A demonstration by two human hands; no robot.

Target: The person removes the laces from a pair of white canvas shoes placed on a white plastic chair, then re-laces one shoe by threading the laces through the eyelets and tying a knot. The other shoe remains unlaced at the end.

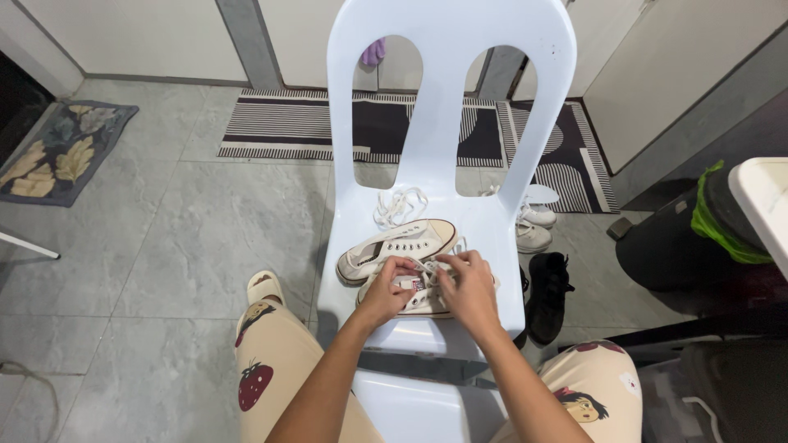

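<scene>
Scene was evenly lit, bright, soft indoor light from overhead. White plastic chair (443,98) backrest was near blown out, mild sheen on seat front edge. Shadows were soft and short: faint one under chair on grey tile floor (189,246), darker under near shoe. Right edge was dim, black bin (681,246) area lost detail. Upper left corner was dark too. Focus was sharp centre frame; slight softness at hands. Wide-angle distortion bent wall lines and backrest toward frame edges. No motion blur was noted.
</scene>
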